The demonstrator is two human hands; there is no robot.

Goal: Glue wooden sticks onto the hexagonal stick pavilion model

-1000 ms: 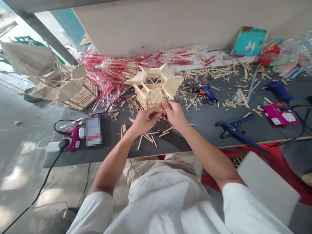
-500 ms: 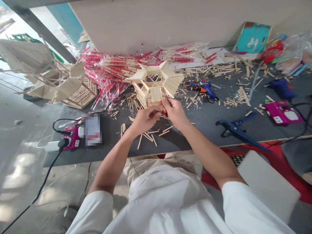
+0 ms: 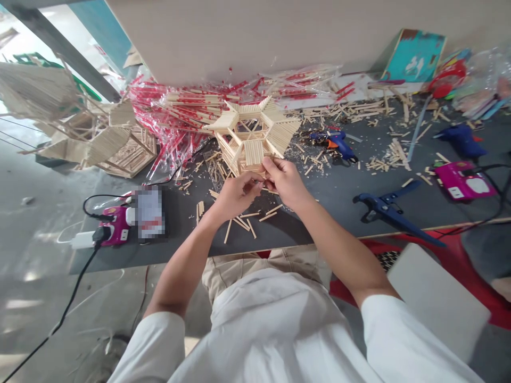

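Close handwork at the near side of the stick model [image 3: 254, 152], on the dark table [image 3: 331, 213].
Left hand [image 3: 239, 192], right hand [image 3: 285, 181]: fingers drawn close; can't tell what they clamp. Loose sticks [image 3: 252, 229] nearer than the model, glue gun [image 3: 339, 146] right of it. Judgement: pinch lightly, align before pressing.

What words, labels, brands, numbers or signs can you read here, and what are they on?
None can be read.
Pixelated device: unreadable.
Left magenta power box: any markings too small to read.
Right magenta power box: same.
Teal board: a white mark, too blurred to tell whether it is writing.
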